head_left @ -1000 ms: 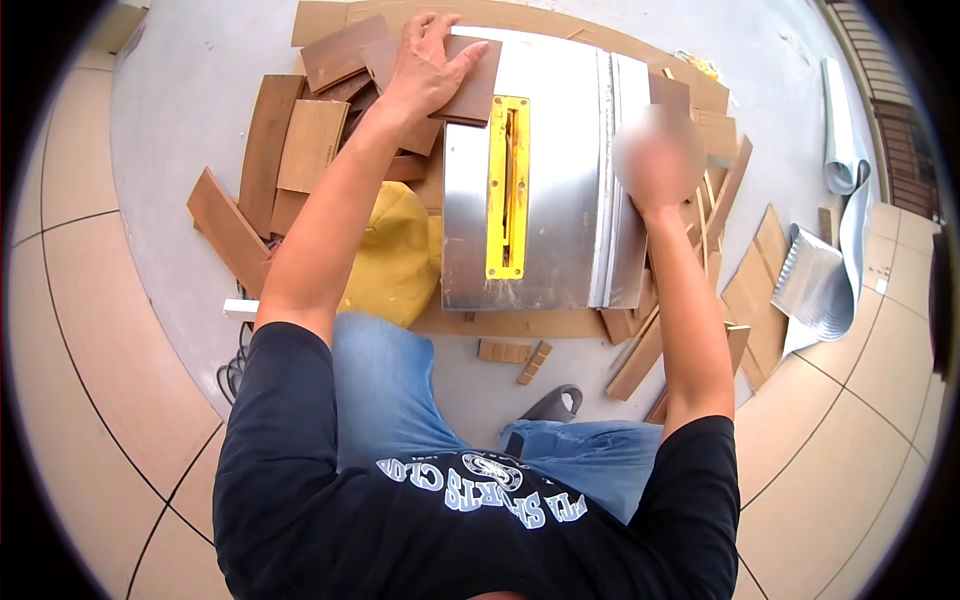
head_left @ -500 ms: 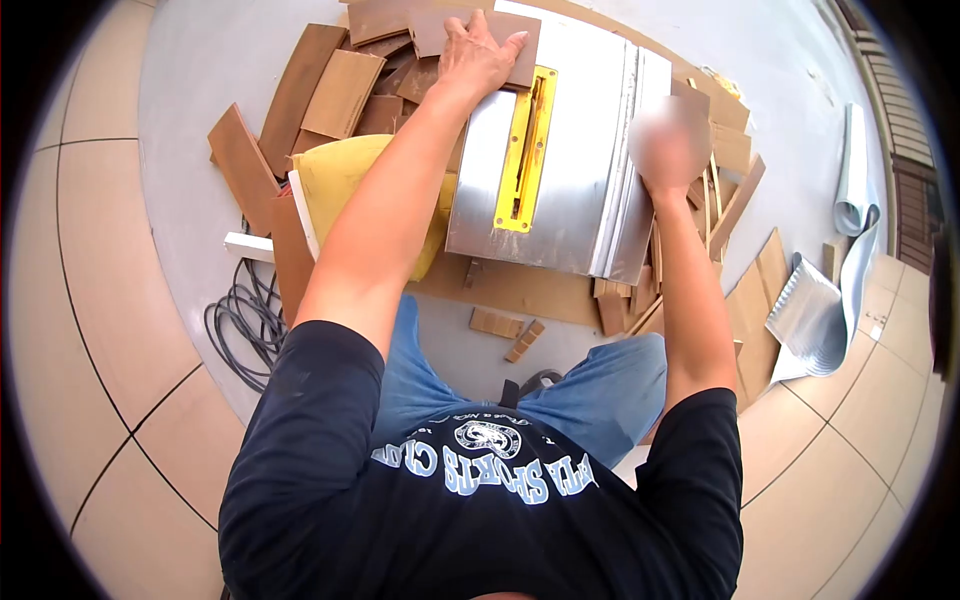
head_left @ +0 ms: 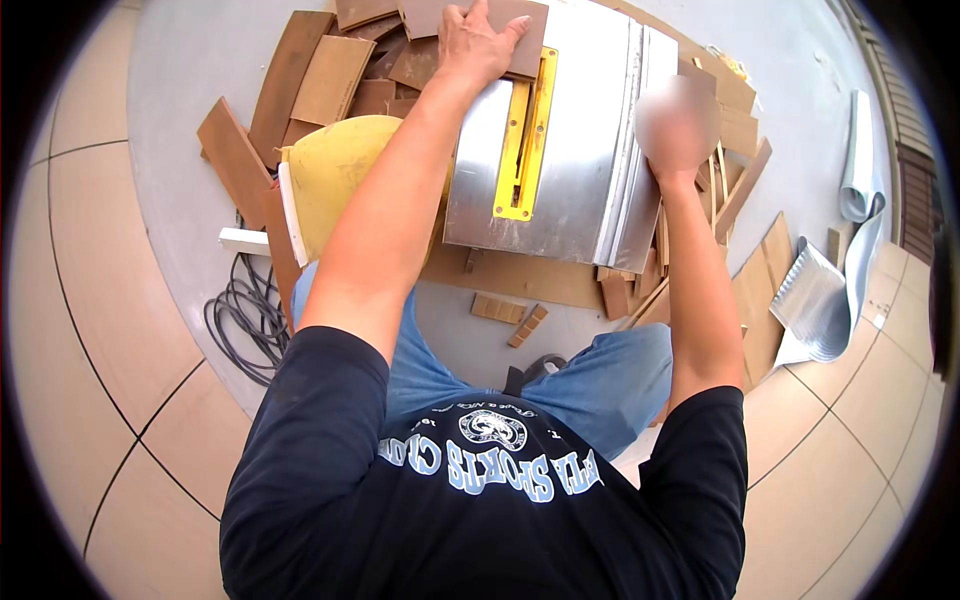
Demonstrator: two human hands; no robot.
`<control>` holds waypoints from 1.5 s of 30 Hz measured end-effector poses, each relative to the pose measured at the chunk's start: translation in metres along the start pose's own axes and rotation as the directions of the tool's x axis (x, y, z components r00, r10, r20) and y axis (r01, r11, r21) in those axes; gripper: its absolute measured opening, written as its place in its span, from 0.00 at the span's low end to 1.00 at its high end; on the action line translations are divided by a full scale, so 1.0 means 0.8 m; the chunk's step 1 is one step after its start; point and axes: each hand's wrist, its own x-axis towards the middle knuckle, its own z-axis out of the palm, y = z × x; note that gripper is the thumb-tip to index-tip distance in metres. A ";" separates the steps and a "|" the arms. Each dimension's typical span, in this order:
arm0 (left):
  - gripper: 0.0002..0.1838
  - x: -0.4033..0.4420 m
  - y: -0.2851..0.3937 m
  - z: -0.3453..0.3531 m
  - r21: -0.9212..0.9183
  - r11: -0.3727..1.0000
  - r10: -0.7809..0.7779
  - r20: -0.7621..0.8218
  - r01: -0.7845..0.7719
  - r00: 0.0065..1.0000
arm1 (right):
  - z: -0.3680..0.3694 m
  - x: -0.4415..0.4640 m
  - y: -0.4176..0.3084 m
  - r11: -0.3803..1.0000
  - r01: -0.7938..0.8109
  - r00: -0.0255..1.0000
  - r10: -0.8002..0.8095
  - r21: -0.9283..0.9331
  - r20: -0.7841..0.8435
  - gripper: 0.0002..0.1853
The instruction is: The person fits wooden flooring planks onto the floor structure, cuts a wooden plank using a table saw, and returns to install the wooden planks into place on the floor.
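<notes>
At the top of the head view, my left hand (head_left: 478, 42) rests with spread fingers on a brown wooden board (head_left: 528, 40). That board lies over the far left part of a metal saw table (head_left: 575, 130), touching the far end of its yellow slotted insert (head_left: 527, 135). My right hand (head_left: 680, 125) is at the table's right side, by the grooved rail; a blur hides its fingers and whatever they touch.
Brown planks (head_left: 290, 85) are heaped left of the saw, beside a yellow cover (head_left: 340, 170). Black cable (head_left: 245, 320) lies coiled at the left. Two small wood pieces (head_left: 497, 308) sit in front. Offcuts (head_left: 745, 190) and a silvery foil sheet (head_left: 815, 305) lie right.
The view has shifted, so the saw table appears higher and turned slightly. My left hand stays on the board, which now reaches the yellow insert's far end. My right hand remains beside the table.
</notes>
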 end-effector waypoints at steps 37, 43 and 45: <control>0.49 -0.001 -0.027 0.019 -0.073 0.994 0.077 -0.090 -0.084 0.993 | -0.015 -0.003 -0.016 0.991 0.045 0.999 -0.042 -0.126 0.025 0.20; 0.49 0.002 -0.023 0.017 -0.068 0.996 0.049 -0.068 -0.053 0.996 | 0.023 -0.012 0.021 1.000 -0.019 0.999 0.019 0.008 0.028 0.18; 0.49 0.005 -0.027 0.021 -0.067 0.997 0.037 -0.064 -0.041 0.997 | 0.028 -0.013 0.023 0.999 -0.046 0.997 0.045 0.003 0.056 0.19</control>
